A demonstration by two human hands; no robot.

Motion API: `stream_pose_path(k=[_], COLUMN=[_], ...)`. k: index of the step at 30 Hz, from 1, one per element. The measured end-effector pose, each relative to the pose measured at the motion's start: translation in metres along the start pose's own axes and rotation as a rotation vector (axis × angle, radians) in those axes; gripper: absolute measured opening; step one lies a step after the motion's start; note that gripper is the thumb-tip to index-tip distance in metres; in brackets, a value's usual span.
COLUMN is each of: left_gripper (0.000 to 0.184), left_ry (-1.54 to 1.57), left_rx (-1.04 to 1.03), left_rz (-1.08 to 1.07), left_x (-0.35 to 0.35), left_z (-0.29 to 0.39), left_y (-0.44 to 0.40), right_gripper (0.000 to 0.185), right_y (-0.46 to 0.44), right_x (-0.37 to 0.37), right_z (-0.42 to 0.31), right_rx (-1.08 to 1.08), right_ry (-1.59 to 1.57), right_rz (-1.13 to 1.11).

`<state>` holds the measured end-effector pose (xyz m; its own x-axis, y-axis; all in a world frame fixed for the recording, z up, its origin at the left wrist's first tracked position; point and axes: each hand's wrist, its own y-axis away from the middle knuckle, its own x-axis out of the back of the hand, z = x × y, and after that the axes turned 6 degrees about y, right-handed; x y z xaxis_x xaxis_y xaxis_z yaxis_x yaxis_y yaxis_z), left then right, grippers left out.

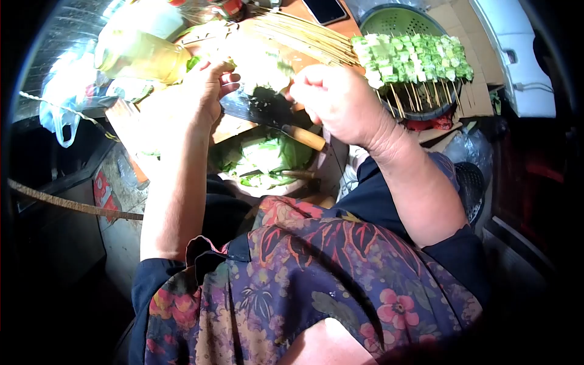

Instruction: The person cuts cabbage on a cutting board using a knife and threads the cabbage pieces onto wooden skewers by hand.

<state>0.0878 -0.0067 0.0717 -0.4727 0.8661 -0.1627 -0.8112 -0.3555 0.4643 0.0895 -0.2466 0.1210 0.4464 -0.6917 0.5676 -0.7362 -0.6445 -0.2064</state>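
Currently, table (337,30): glaring amid dim surroundings
Knife (274,115): slanting lengthwise, blade pointing upper-left
Left hand (213,85), right hand (334,100): curling, grips unclear

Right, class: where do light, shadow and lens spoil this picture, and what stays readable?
Head view: glare bleaches the chopped greens and the right hand; head view: a dark slanting band, probably shadow, crosses the flowered top; head view: the corners fall to black, as with a wide lens; head view: the skewered greens stay fairly clear.
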Motion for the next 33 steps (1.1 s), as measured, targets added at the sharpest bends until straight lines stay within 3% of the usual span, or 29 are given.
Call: stream_pose_path(k=[1, 3, 4, 6, 13, 17, 22, 28, 31, 33], left_gripper=[0.008, 0.021, 0.023, 0.021, 0.018, 0.019, 0.034, 0.027, 0.029, 0.033], left_ry=[0.0, 0.258, 0.312, 0.332, 0.272, 0.069, 0.214, 0.003, 0.002, 0.021], left_rx=[-0.013, -0.015, -0.01, -0.021, -0.118, -0.166, -0.086, -0.135, -0.157, -0.224], left_rz=[0.008, 0.083, 0.104, 0.133, 0.089, 0.014, -0.009, -0.034, -0.014, -0.021], left_x=[0.005, 0.014, 0.019, 0.02, 0.03, 0.026, 0.012, 0.003, -0.001, -0.003], left_z=[0.004, 0.008, 0.01, 0.014, 0.007, 0.001, -0.006, 0.006, 0.008, 0.005], left_y=[0.0, 0.002, 0.006, 0.02, 0.035, 0.045, 0.045, 0.053, 0.053, 0.05], right_gripper=[0.019, 0.019, 0.019, 0.02, 0.021, 0.02, 0.017, 0.016, 0.014, 0.014], right_y=[-0.001, 0.001, 0.001, 0.002, 0.004, -0.001, -0.001, -0.003, -0.002, -0.002], right_x=[-0.006, -0.011, -0.012, -0.013, -0.03, -0.032, -0.04, -0.037, -0.038, -0.039], right_z=[0.001, -0.009, -0.013, -0.018, -0.015, -0.026, -0.021, -0.02, -0.013, -0.005], right_rx=[-0.015, -0.24, -0.231, -0.329, -0.215, -0.384, -0.432, -0.486, -0.438, -0.258], right_ry=[-0.022, -0.118, -0.117, -0.089, -0.033, -0.159, -0.216, -0.218, -0.141, -0.026], right_rz=[-0.047, -0.104, -0.109, -0.195, -0.122, -0.161, -0.082, -0.069, -0.064, 0.055])
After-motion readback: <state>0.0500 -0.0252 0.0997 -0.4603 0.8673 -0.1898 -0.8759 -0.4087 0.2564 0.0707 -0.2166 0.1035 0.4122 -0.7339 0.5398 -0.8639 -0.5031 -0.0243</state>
